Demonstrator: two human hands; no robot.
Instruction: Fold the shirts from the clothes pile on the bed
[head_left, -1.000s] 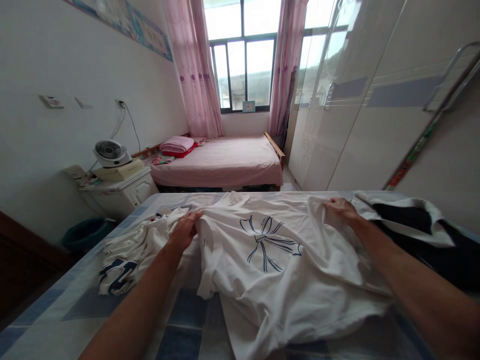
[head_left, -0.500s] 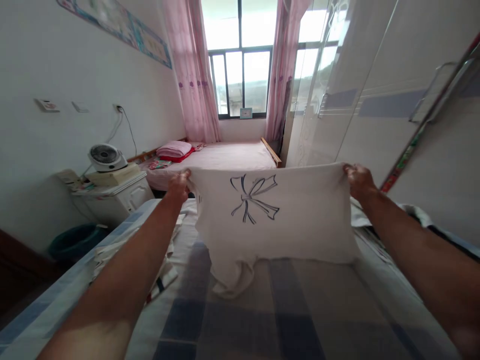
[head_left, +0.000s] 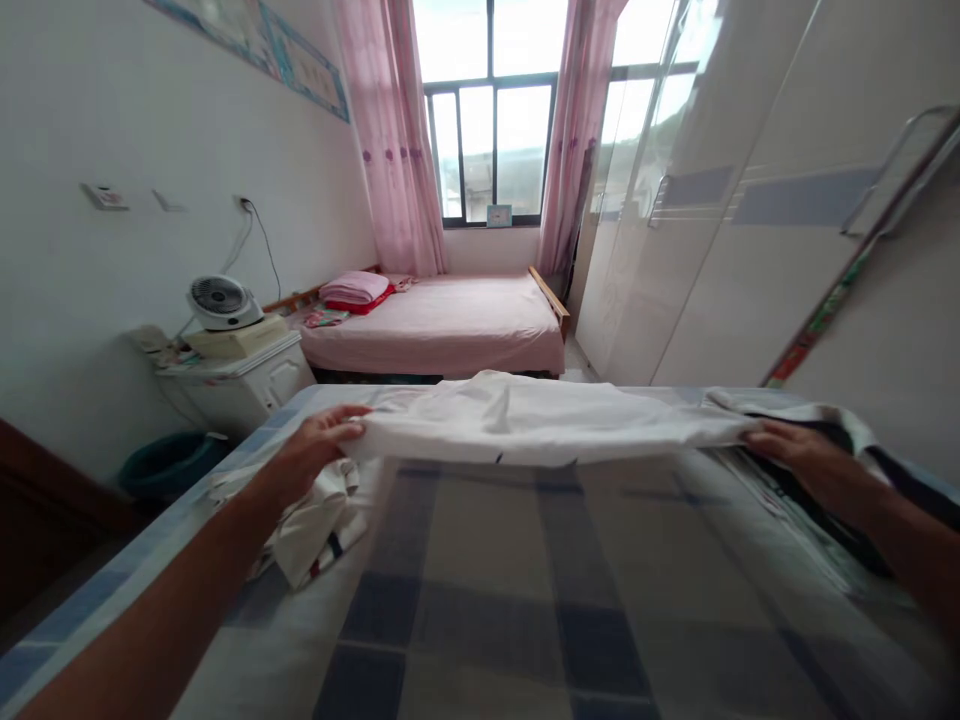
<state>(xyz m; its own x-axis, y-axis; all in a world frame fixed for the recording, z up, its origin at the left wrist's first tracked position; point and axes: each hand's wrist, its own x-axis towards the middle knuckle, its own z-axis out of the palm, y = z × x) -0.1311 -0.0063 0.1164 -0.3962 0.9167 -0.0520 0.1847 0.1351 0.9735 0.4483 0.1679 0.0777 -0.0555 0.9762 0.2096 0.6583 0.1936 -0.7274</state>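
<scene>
A white shirt (head_left: pixel 525 420) stretches sideways between my two hands over the far part of the checked bed. My left hand (head_left: pixel 330 437) pinches its left end, and my right hand (head_left: pixel 787 445) grips its right end. The cloth billows at the back and hangs low at the front. Only small dark bits of its bow print show along the lower edge. Crumpled white clothing (head_left: pixel 311 530) with dark and red trim lies below my left hand. Beside my right hand rests a pile of dark and white clothes (head_left: pixel 832 430), partly hidden by my arm.
The blue-and-white checked bed (head_left: pixel 487 590) fills the foreground. Beyond it stands a pink bed (head_left: pixel 465 320) with folded pink bedding. At left are a white cabinet (head_left: pixel 247 385) with a fan (head_left: pixel 225 300) on top and a teal bin (head_left: pixel 172 462). A glossy wardrobe (head_left: pixel 720 270) lines the right side.
Both hands have come down with the shirt, from held up with the bow print facing me to low over the bed. The hands are slightly farther apart, and the view has shifted a little.
</scene>
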